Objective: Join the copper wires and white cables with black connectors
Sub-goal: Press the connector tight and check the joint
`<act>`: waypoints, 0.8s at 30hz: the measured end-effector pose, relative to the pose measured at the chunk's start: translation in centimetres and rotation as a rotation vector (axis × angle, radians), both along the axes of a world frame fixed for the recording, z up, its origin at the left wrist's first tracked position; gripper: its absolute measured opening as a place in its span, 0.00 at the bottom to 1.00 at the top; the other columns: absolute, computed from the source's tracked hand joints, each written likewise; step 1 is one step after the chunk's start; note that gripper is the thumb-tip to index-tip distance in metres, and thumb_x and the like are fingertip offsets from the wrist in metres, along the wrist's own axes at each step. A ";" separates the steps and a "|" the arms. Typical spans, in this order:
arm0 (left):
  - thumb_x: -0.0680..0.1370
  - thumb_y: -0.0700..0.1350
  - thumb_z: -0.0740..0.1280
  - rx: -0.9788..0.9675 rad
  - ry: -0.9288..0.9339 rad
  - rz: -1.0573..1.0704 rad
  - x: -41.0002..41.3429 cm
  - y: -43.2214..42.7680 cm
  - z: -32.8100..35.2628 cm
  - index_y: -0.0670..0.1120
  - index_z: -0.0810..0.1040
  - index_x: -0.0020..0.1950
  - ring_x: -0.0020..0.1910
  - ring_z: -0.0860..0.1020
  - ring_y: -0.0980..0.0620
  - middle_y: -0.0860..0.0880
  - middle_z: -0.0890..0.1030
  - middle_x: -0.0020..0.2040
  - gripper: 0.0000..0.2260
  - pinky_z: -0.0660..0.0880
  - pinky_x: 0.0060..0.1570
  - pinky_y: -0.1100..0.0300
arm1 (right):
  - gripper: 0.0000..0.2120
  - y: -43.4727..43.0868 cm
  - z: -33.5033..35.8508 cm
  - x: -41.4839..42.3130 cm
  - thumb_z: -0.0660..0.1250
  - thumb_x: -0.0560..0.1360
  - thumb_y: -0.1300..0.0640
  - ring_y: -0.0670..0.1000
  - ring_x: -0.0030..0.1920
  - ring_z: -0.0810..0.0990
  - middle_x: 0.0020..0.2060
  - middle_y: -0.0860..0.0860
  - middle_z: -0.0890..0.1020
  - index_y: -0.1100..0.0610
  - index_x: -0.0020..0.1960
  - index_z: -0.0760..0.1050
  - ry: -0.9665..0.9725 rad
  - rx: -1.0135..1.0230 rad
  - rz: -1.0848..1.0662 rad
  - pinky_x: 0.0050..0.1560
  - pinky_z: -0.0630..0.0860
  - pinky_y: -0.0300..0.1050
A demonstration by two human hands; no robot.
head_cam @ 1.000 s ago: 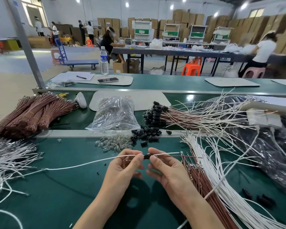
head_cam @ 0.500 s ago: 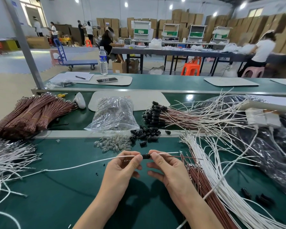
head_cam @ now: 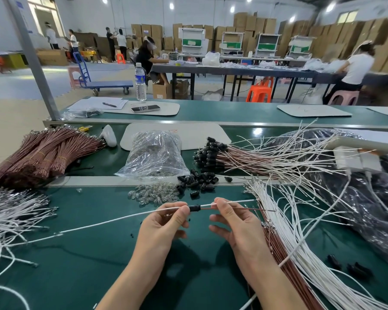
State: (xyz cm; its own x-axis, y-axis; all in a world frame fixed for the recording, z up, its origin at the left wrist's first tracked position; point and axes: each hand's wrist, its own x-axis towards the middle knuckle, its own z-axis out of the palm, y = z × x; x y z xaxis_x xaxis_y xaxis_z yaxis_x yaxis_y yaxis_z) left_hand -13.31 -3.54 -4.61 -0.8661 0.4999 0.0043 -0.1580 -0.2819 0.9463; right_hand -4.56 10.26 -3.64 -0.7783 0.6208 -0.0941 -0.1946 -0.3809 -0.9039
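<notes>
Wider gap around black connector (head_cam: 195, 208)

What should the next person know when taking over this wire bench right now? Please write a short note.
Left hand: pinches a white cable just left of the black connector.
Right hand: pinches a copper wire and a second white cable just right of it.
Supplies: loose connectors behind the hands; white cable pile and copper wire pile on the right.
Done: joined sets piled at the back.
Left: I cannot tell if this joint is fully seated; check it, then continue through the piles.
</notes>
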 end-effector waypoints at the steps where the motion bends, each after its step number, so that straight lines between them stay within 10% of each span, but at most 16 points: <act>1: 0.67 0.51 0.76 0.010 -0.010 0.004 0.0 0.0 0.0 0.48 0.87 0.46 0.35 0.79 0.56 0.47 0.83 0.38 0.11 0.77 0.33 0.62 | 0.13 0.2 0.1 0.0 0.78 0.63 0.48 0.48 0.38 0.84 0.44 0.53 0.86 0.53 0.43 0.87 0.007 -0.007 -0.013 0.37 0.80 0.42; 24: 0.66 0.50 0.76 0.111 -0.191 0.078 -1.4 -0.5 -0.3 0.47 0.88 0.44 0.33 0.78 0.57 0.46 0.85 0.42 0.11 0.77 0.30 0.63 | 0.05 4.2 1.4 2.5 0.73 0.71 0.51 0.43 0.36 0.81 0.40 0.46 0.84 0.51 0.39 0.85 0.193 -0.144 -0.303 0.35 0.80 0.36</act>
State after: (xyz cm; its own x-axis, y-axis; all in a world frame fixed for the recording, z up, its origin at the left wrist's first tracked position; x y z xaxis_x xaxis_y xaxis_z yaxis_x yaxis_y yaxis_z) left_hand -14.68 -4.08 -4.87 -0.8925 0.4370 -0.1119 -0.3045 -0.4007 0.8641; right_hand -2.08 14.41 -2.29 -0.5736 0.8164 -0.0668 -0.4794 -0.4007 -0.7808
